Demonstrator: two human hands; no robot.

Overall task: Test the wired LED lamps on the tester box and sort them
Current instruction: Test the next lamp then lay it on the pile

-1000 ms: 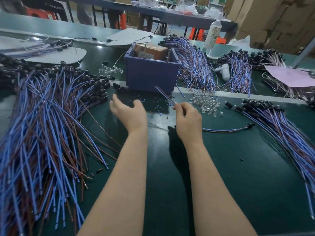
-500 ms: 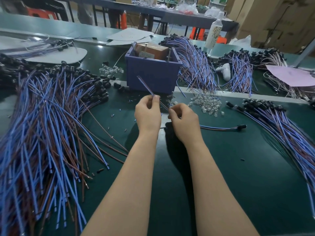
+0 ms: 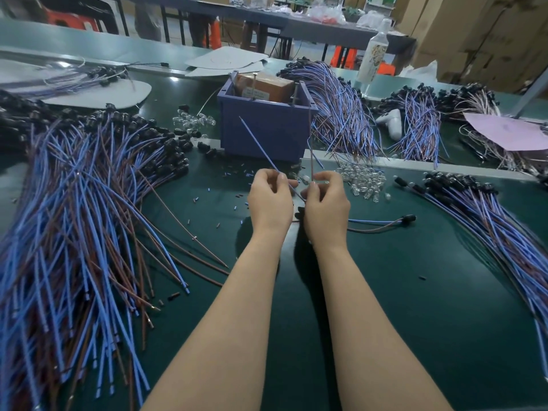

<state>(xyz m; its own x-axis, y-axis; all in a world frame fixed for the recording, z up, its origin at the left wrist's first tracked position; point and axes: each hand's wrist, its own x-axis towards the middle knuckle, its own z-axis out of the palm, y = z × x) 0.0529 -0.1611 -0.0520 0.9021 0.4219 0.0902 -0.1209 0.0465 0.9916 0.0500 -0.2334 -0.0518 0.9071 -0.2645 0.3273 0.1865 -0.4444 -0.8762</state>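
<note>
Blue slanted wire (image 3: 259, 145) in left hand (image 3: 271, 200), brown upright wire (image 3: 311, 155) in right hand (image 3: 326, 206).

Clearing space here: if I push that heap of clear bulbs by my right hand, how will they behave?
The clear bulbs look small and rounded, so they would probably scatter and roll. Loose on the smooth green mat, they likely slide easily.

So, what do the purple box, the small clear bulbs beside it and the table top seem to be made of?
Purple box: likely moulded plastic, matt, even colour with ribbed rim.
Clear bulbs: transparent, glossy, plastic or glass; cannot tell which.
Table top: dark green, smooth, faint sheen, probably a rubber or vinyl mat.
</note>
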